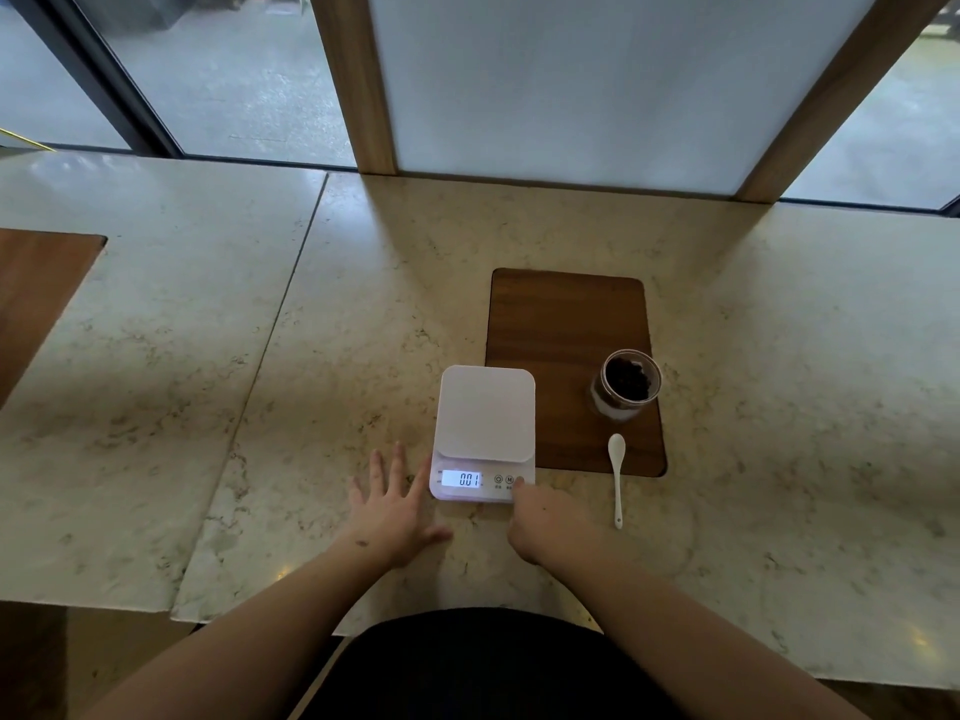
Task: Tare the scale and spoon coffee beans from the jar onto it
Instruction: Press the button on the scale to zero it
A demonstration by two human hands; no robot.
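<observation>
A white kitchen scale sits on the marble counter with its lit display reading 001 and its platform bare. My right hand has its fingers curled and its index fingertip on the rightmost button of the scale's front panel. My left hand lies flat with fingers spread on the counter, touching the scale's left front corner. An open glass jar of dark coffee beans stands to the right on a wooden inlay. A white spoon lies in front of the jar, handle toward me.
The brown wooden inlay is set into the marble counter behind and right of the scale. A second wooden panel is at the far left. Windows and a wood-framed white panel close off the back edge.
</observation>
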